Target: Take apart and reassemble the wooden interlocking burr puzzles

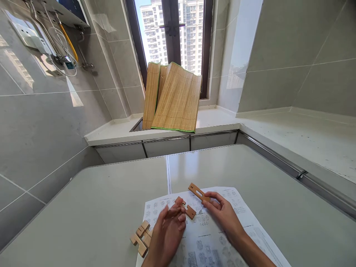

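My right hand (224, 215) pinches one end of a flat wooden puzzle piece (196, 190) with a long slot and a dark "2" on it. It is tilted above the top part of a printed paper sheet (207, 231). My left hand (171, 230) is half turned up, fingers loosely curled and thumb apart. At its fingertips is a notched wooden puzzle piece (190, 212), partly hidden by the fingers; whether they touch it I cannot tell. Left of that hand, several notched wooden blocks (142, 237) lie together at the sheet's edge, partly covered by the wrist.
The sheet lies on a pale glossy table (105, 207) with a seam down the middle. Beyond it, a folded bamboo mat (176, 98) leans on the white ledge (217, 118) under a window. Pipes and cables (62, 55) hang on the left wall.
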Available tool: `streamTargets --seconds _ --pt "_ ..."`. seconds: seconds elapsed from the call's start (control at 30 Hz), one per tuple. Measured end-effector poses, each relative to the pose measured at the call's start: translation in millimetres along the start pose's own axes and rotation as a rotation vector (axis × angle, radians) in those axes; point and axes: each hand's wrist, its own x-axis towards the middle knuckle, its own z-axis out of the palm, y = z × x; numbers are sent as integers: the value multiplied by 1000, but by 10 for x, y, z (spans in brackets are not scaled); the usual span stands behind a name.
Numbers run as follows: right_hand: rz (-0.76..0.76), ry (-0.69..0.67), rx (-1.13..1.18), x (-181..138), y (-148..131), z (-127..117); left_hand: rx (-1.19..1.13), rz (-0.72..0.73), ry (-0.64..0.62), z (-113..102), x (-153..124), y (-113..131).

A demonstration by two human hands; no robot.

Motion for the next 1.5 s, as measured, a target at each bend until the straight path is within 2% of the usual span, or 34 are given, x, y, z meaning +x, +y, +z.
streamTargets --seconds 0.07,0.2,0.33,0.43,0.6,0.77,0.87,0.97,1.07,1.3,1.37,1.5 --pt "20 0 74 1 -5 -4 79 7 8 -16 4 -40" --pt "20 -63 234 -1 -2 24 296 73 114 -21 26 -92" --pt "59 -154 381 -9 11 41 334 137 158 -17 38 -93" --pt "95 -162 411 1 36 30 359 158 167 -17 44 -86" --pt "96 -171 385 17 59 23 317 145 217 -47 81 -82" --pt "105 -273 391 -23 30 64 344 210 195 -85 98 -93" --pt "108 -322 362 -53 3 91 343 215 231 -38 72 -93" --pt "71 -357 293 -70 -24 106 443 257 276 29 35 -83" --pt "30 -349 209 -81 -52 112 516 263 299 66 17 -87" --pt "-83 -327 79 -148 -94 180 376 229 259 109 33 -145" --pt "-116 -315 53 -176 -94 211 442 239 278 130 22 -149" --pt "-198 -245 -47 -237 -88 246 759 299 325 140 -10 -150"
